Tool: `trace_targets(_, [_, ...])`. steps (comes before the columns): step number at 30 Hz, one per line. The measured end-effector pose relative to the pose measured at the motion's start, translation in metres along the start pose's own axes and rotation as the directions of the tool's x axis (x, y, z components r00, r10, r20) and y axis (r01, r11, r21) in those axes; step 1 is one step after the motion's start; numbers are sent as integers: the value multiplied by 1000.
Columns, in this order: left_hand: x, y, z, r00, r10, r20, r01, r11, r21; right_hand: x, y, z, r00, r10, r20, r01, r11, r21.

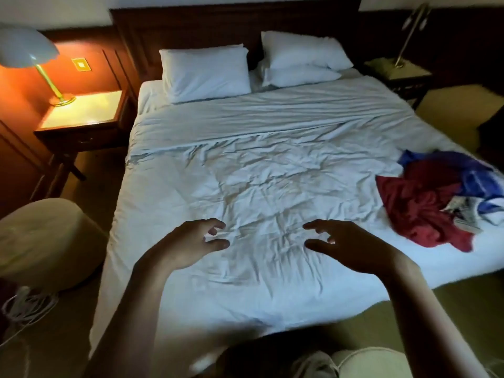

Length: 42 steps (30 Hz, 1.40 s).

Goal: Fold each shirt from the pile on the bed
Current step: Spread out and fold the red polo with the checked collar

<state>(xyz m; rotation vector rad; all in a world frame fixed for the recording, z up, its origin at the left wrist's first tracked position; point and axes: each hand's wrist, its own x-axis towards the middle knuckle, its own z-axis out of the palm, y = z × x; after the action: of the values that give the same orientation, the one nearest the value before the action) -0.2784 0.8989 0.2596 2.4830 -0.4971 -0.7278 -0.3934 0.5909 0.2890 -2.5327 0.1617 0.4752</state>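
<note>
Pile of shirts (441, 197) sits on the right side of the bed (245, 165), near its right edge. A dark red shirt (414, 203) is crumpled on the near side, a blue shirt (474, 175) bunched behind and partly over it, and a white printed piece (463, 211) shows at the right; how many shirts in all is hard to tell. No folded shirt in view, so folding looks not yet started.

Step in hand, as a guess: the start, before the 1st pick. Both hands hover over the wrinkled white bedding at the near middle of the bed, palms down, holding nothing. Left hand (188, 244) has fingers loosely curled and spread, thumb apart. Right hand (351, 246) is the same, fingers relaxed and parted, empty. Whether fingertips touch the sheet cannot be told.

The pile lies well apart from both hands, off to the right and a bit farther up the bed; the right hand is the nearer one. Next move likely calls for reaching right, pinching 1 shirt, probably the red one on the near side, pulling it free of the blue one and laying it flat on the open bedding in front.

Around: 3 pillows (207, 72) at the headboard, a lit lamp (27, 47) on the left nightstand (81, 113).
</note>
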Motion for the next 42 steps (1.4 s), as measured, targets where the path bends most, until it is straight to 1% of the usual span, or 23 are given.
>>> trace_targets(3, [65,48,3,998,45,33,-47,998,53,22,60,-40,999,24,-40,-25,1000,-10])
trace_targets(5, [108,81,14,996,74,47,-76,995,59,41,106,-65,998,32,-51,-32,999,-3])
trace_targets(7, [149,112,32,994,83,68,-86,995,52,66,157,-87,998,41,-46,-41,999,-9])
trace_targets(10, [211,160,75,990,72,124,-74,997,13,115,251,-114,999,35,-6,-35,998,-54])
trace_targets(12, [262,194,114,986,87,144,-88,996,5,153,325,-129,999,34,24,-32,997,-65])
trace_targets(14, [323,228,158,981,82,173,-86,996,16,189,403,-140,999,49,23,-47,997,-62])
trace_targets(17, [430,281,233,979,67,195,-69,998,4,233,524,-141,994,105,-33,-108,991,-85])
trace_targets(20, [525,328,314,973,118,201,-125,992,26,262,626,-126,983,171,-73,-176,982,-67])
trace_targets(22, [574,352,368,953,165,255,-203,970,130,271,675,-111,986,160,-52,-162,986,-43])
trace_targets(24, [603,364,418,919,209,335,-307,912,273,275,707,-90,993,118,5,-118,993,-16])
trace_targets(26, [618,365,461,898,215,384,-368,845,387,278,719,-73,991,135,15,-135,990,-29])
trace_targets(27, [621,363,478,896,229,380,-390,814,430,279,722,-66,992,127,-19,-128,991,-49])
trace_targets(28, [622,360,492,898,267,349,-411,792,451,281,724,-60,990,120,-76,-125,990,-66])
trace_targets(30, [620,355,507,889,398,228,-458,772,441,285,726,-55,975,123,-184,-141,986,-90])
trace_targets(31, [620,353,510,865,476,161,-496,757,426,287,724,-57,968,109,-227,-134,986,-95])
trace_targets(33, [620,351,510,792,607,73,-584,717,380,285,717,-59,945,92,-313,-122,989,-78])
trace_targets(35, [622,351,504,708,706,-16,-668,677,309,279,708,-61,901,86,-425,-108,994,-29])
trace_targets(36, [621,352,497,675,734,-80,-702,672,238,277,703,-64,875,80,-477,-93,996,-4])
trace_targets(37, [618,352,485,675,724,-143,-708,690,149,274,696,-68,852,71,-518,-72,997,18])
trace_targets(39, [606,350,450,742,624,-244,-648,762,-20,271,669,-80,819,41,-573,-5,998,64])
trace_targets(40, [598,345,428,764,574,-294,-617,784,-73,272,649,-85,803,3,-596,50,996,72])
trace_targets(41, [586,336,406,768,530,-359,-597,796,-101,275,626,-89,789,-47,-612,112,991,69])
trace_targets(42, [573,322,386,757,496,-424,-588,801,-113,279,599,-90,781,-105,-616,178,982,58])
